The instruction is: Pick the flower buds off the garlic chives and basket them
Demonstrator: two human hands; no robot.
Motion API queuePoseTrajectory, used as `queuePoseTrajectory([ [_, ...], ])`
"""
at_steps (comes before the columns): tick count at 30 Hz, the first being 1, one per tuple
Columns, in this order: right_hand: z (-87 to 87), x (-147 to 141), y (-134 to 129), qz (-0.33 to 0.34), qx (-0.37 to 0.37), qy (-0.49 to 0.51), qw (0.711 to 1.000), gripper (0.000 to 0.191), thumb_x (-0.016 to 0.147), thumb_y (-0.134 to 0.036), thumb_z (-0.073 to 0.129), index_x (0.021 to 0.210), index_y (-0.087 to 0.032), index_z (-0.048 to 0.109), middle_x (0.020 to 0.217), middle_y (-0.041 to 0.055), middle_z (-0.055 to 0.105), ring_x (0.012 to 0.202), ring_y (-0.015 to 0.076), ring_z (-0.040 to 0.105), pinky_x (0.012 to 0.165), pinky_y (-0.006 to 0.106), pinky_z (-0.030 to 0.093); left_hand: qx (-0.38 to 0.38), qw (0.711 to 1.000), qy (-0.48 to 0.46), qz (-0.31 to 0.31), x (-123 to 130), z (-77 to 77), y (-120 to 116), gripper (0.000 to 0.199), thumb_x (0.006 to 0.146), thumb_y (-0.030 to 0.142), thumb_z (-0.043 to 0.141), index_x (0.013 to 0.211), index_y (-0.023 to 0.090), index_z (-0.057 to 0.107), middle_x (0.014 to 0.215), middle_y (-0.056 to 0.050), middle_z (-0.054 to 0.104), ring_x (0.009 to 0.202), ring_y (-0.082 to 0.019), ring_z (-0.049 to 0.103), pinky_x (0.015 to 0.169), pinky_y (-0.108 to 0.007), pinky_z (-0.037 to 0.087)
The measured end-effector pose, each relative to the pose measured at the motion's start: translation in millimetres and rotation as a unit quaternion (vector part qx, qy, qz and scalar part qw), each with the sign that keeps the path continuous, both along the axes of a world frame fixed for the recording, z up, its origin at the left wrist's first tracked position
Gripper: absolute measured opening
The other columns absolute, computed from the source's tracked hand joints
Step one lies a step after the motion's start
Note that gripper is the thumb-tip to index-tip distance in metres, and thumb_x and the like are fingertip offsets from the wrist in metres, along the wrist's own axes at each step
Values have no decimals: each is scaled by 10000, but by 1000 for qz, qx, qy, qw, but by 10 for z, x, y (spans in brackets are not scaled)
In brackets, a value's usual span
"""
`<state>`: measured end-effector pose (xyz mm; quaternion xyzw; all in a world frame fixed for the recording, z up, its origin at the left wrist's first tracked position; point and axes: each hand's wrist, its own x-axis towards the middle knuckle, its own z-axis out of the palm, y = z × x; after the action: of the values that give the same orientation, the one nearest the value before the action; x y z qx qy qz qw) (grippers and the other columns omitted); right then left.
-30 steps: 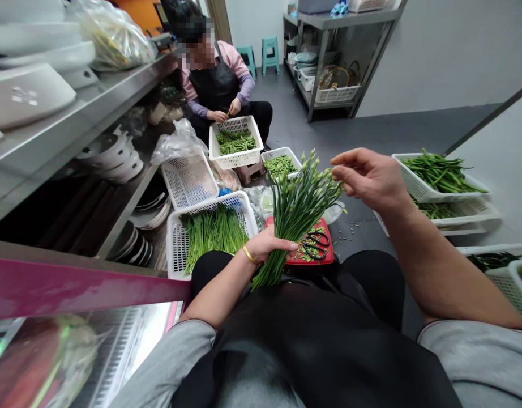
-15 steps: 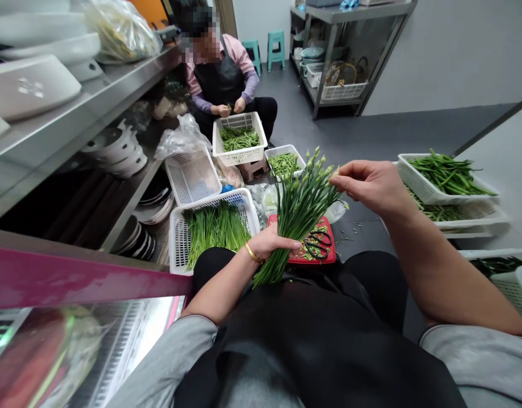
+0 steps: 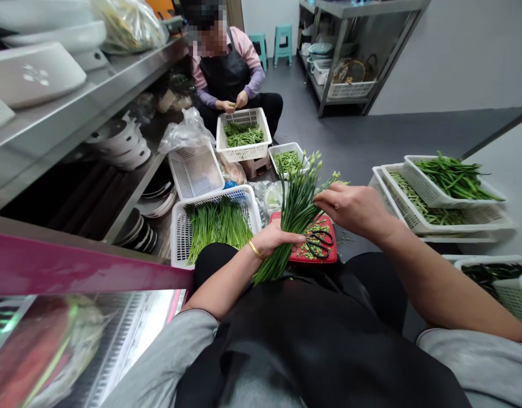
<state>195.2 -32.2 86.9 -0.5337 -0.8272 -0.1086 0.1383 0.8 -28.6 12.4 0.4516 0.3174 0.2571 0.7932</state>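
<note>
My left hand (image 3: pixel 274 239) is closed round a bunch of flowering chives (image 3: pixel 298 198), long green stems with pale buds at the top, held upright above my lap. At the bunch's right side, my right hand (image 3: pixel 350 208) pinches a few chive stems, their buds poking out above the fingers. Below lies a red tray (image 3: pixel 329 256) strewn with small green bits, and black-handled scissors (image 3: pixel 320 243) rest on it. To the left, a white basket (image 3: pixel 180 226) holds trimmed green stems (image 3: pixel 218 224) laid side by side.
Opposite sits a co-worker (image 3: pixel 229 71), hands over a white basket (image 3: pixel 244 152) of green pods. Stacked baskets (image 3: pixel 439 224) of green vegetables stand at right. A steel shelf (image 3: pixel 86 93) with dishes runs along the left; a pink-edged display case (image 3: pixel 86 266) is below.
My right hand has moved down and left along the bunch, from the bud tips to the stems. The left hand keeps its hold. The view has shifted slightly.
</note>
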Motion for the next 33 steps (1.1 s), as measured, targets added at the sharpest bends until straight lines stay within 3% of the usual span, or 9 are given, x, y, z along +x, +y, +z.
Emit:
queuePoseTrajectory([
  [4,62,-71,4,28,-68,75,994,205,850,-307,571,890,-175,723,805,68,674,601,136,548,527,268,311,14,1000,-2,-2,17,-2,3,448,490,375,887,656,103,573,540,11,575,477,-87,514,486,-237,387],
  [8,71,-132,44,44,-198,247,948,193,795,-343,644,757,-161,695,601,4,615,544,108,518,549,250,381,25,1000,3,10,62,-1,-15,438,491,367,883,669,114,573,530,24,573,468,-87,509,491,-240,399],
  [11,65,-95,76,29,-169,345,923,235,794,-348,629,646,-167,654,573,1,604,533,105,497,533,258,373,20,1000,3,2,66,3,-21,449,477,366,889,677,109,580,531,20,579,483,-94,521,502,-243,413],
  [15,132,112,192,-33,-75,393,916,230,786,-388,650,668,-190,660,583,5,598,521,114,470,514,275,365,8,1000,5,-10,47,20,-16,469,461,354,900,706,98,593,568,19,587,506,-87,531,523,-240,420],
  [20,207,270,237,-68,22,321,944,180,796,-366,662,781,-187,681,645,21,621,533,126,495,542,288,406,24,1000,-5,-9,72,29,-14,470,468,356,893,735,103,600,579,31,586,509,-83,527,532,-240,417],
  [22,185,169,117,-45,89,266,959,206,833,-352,631,921,-174,688,767,53,657,598,137,543,588,292,433,30,1000,2,-1,92,3,-5,457,478,357,884,725,109,589,572,34,579,506,-82,519,533,-242,414],
  [24,114,0,-28,16,110,188,976,224,888,-343,571,986,-181,691,841,67,672,652,138,576,596,277,422,41,999,20,8,110,-34,9,430,497,357,867,690,119,566,554,36,568,500,-85,511,528,-245,409],
  [27,-55,-226,-146,82,34,54,995,245,924,-327,520,900,-178,713,785,57,682,627,133,592,525,266,339,67,996,49,21,121,-80,23,388,520,323,837,676,137,534,534,46,557,490,-93,508,524,-251,406],
  [33,-238,-292,-101,33,-65,-3,997,261,921,-330,521,1010,-158,695,936,94,740,703,177,657,544,271,318,110,991,71,38,122,-155,39,351,530,260,796,734,148,535,557,76,543,485,-89,503,528,-243,402],
])
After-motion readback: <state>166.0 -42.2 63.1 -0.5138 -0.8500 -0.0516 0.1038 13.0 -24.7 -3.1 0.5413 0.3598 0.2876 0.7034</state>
